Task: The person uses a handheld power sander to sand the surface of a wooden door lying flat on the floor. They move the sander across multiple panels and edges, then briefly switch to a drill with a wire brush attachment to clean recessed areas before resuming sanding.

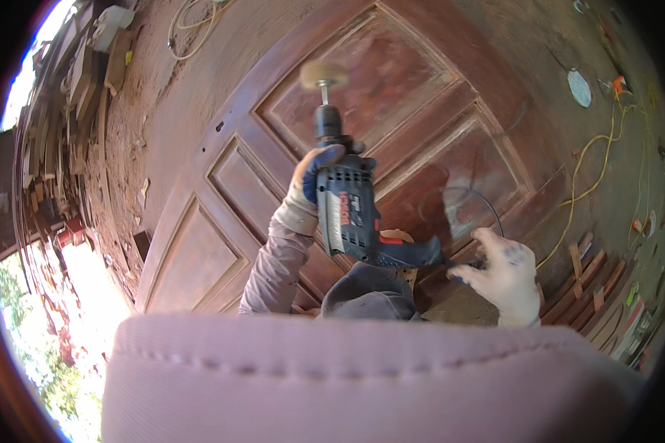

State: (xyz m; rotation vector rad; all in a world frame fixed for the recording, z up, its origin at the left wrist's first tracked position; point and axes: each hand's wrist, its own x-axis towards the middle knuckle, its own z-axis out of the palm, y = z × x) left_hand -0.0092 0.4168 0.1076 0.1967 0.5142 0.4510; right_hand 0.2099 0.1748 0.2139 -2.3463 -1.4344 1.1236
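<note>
My left hand, in a white and blue work glove, wraps around the front of a dark blue and black power drill, just behind its chuck. A round tan brush or buffing wheel sits on the drill's shaft, its edges blurred. The drill is held over a reddish-brown panelled wooden door lying flat. At the handle's rear end is my right hand, in a whitish stained glove. Its thumb and fingers are curved but apart, beside the black power cord.
Yellow cable runs along the floor at right, near an orange connector. Wooden strips lie at lower right. Stacked lumber lines the left side. A coiled pale hose or cable lies at the far left.
</note>
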